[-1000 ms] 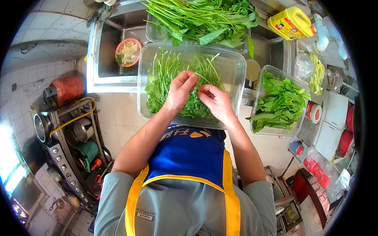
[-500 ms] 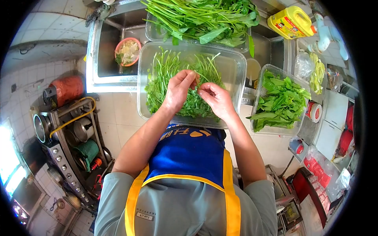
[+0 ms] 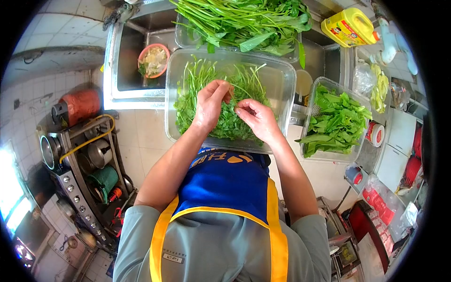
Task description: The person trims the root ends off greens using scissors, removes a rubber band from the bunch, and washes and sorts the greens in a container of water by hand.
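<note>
Both hands are over a clear plastic tub point(image 3: 281, 77) of leafy green herbs point(image 3: 199, 77) that look like cilantro, stems pointing away from me. My left hand point(image 3: 211, 104) pinches a herb sprig between thumb and fingers. Close to its right, my right hand point(image 3: 259, 118) also has thumb and fingers pinched at the sprig's leafy part. The fingertips nearly meet, so little of the sprig shows between them. Beyond this tub, a second tub holds long-stemmed water spinach point(image 3: 244, 23).
A pink basket point(image 3: 165, 48) of pale scraps sits in the metal sink point(image 3: 129, 56). Right of my hands, a tub holds leafy lettuce point(image 3: 336, 120). A yellow jug point(image 3: 350, 27) stands at back right. A metal rack with pots point(image 3: 99, 155) is on the left.
My hands stay over the tub in nearly the same place, with only slight finger movement at the sprig. The whole view has shifted a little.
</note>
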{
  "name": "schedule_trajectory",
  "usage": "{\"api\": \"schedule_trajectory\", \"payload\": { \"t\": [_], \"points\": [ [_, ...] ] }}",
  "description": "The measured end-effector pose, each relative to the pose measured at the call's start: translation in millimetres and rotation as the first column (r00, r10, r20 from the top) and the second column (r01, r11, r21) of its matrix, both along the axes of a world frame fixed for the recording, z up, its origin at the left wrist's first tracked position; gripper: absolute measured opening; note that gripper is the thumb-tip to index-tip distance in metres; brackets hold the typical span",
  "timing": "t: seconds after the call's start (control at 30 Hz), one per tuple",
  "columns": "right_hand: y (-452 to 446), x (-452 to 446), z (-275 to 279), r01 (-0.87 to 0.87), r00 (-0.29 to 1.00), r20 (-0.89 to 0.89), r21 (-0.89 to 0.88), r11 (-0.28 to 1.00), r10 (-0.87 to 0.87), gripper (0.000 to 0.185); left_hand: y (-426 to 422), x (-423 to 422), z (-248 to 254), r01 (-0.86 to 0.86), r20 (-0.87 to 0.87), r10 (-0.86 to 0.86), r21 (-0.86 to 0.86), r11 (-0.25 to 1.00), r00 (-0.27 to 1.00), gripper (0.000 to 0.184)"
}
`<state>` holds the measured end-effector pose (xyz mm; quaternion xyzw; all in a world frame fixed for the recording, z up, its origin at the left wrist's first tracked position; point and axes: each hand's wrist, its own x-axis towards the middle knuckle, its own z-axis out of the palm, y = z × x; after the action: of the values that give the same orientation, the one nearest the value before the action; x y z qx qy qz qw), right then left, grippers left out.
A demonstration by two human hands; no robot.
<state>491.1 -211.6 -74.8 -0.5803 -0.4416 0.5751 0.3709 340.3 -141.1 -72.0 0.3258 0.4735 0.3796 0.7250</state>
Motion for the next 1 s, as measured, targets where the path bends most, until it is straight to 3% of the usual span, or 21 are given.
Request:
{"api": "schedule_trajectory", "payload": {
  "t": [0.33, 0.43, 0.47, 0.53, 0.57, 0.6, 0.63, 0.67, 0.7, 0.73, 0.8, 0.83, 0.87, 0.97, 1.0],
  "points": [
    [2, 3, -3, 0.026, 1.0, -0.014, -0.042, 0.999, -0.026, 0.02, 9, -3, -1, -0.049, -0.043, 0.052, 0.087, 0.995, 0.998, 0.011],
    [6, 5, -7, 0.068, 0.997, 0.035, 0.02, 0.998, -0.068, 0.02, 12, -10, -8, -0.193, -0.025, 0.194, 0.045, 0.98, 0.981, 0.012],
    [7, 8, -4, 0.086, 0.984, 0.16, -0.042, 0.995, -0.078, 0.024, 16, -17, -13, -0.151, -0.171, 0.171, 0.124, 0.981, 0.97, 0.012],
    [13, 15, 5, 0.138, 0.914, 0.4, -0.157, 0.978, -0.064, 0.032, 18, -25, -19, 0.032, -0.585, 0.194, 0.353, 0.935, 0.788, 0.012],
    [14, 15, 3, 0.161, 0.823, 0.549, 0.019, 0.987, -0.145, 0.038, 20, -31, -23, 0.156, -0.742, 0.242, 0.423, 0.893, 0.625, 0.012],
    [14, 15, -1, 0.15, 0.708, 0.662, 0.198, 0.969, -0.245, 0.045, 23, -44, -39, 0.371, -0.796, 0.308, 0.536, 0.758, 0.521, 0.02],
    [14, 14, -6, 0.109, 0.575, 0.735, 0.364, 0.925, -0.358, 0.051, 20, -43, -47, 0.421, -0.816, 0.357, 0.55, 0.721, 0.454, 0.027],
    [14, 13, -11, 0.092, 0.593, 0.768, 0.235, 0.968, -0.242, 0.064, 16, -38, -55, 0.473, -0.828, 0.405, 0.556, 0.683, 0.388, 0.033],
    [15, 7, -14, -0.024, 0.568, 0.81, 0.193, 0.981, -0.145, 0.065, 12, -32, -57, 0.524, -0.831, 0.453, 0.556, 0.645, 0.323, 0.041],
    [18, -1, -16, -0.137, 0.527, 0.848, 0.146, 0.98, -0.052, 0.065, 1, -30, -55, 0.688, -0.939, 0.234, 0.344, 0.639, 0.252, 0.056],
    [14, -2, -33, -0.343, 0.457, 0.887, 0.11, 0.933, 0.064, 0.066, -2, -30, -51, 0.779, -0.941, 0.216, 0.336, 0.53, 0.259, 0.056],
    [13, 0, -39, -0.281, 0.463, 0.886, 0.118, 0.952, 0.027, 0.065, -1, -31, -49, 0.819, -0.944, 0.206, 0.327, 0.471, 0.258, 0.057],
    [14, 0, -43, -0.22, 0.468, 0.884, 0.125, 0.968, -0.008, 0.065, -1, -31, -49, 0.798, -0.957, 0.205, 0.284, 0.531, 0.204, 0.057],
    [17, -5, -42, -0.185, 0.506, 0.862, 0.154, 0.97, -0.041, 0.061, -10, -24, -44, 0.795, -0.945, 0.141, 0.324, 0.514, 0.294, 0.057],
    [19, -3, -38, -0.193, 0.535, 0.845, 0.151, 0.97, -0.025, 0.06, -9, -25, -41, 0.807, -0.923, 0.143, 0.381, 0.452, 0.356, 0.059]
  ]
}}
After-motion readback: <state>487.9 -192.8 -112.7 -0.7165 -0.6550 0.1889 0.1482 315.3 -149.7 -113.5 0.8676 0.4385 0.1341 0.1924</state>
